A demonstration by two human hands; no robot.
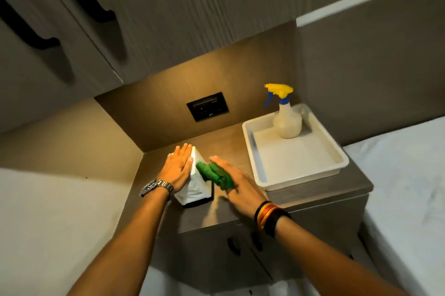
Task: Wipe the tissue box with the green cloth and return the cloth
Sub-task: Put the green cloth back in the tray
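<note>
The white, pyramid-shaped tissue box [195,187] stands on the brown wood-grain table [313,189], near its front left corner.

Left hand [177,168]: fingers extended and together, palm pressed flat against the left face of the tissue box. It grips nothing. A metal-link wristwatch [155,186] sits on this wrist.

Right hand [237,183]: fingers extended, palm held flat over the folded green cloth [215,174], pressing the cloth against the right face of the tissue box. The cloth lies between palm and box, its folds showing past the fingers on the box side. Red, yellow and black bands [268,217] circle this wrist.

To the right of the hands, a shallow white rectangular plastic tray [261,177] rests on the same table, well apart from the box. A translucent spray bottle with a yellow and blue trigger head [286,119] stands upright in the tray's far corner.

A black wall outlet panel [207,106] is set in the back panel above the table.
</note>
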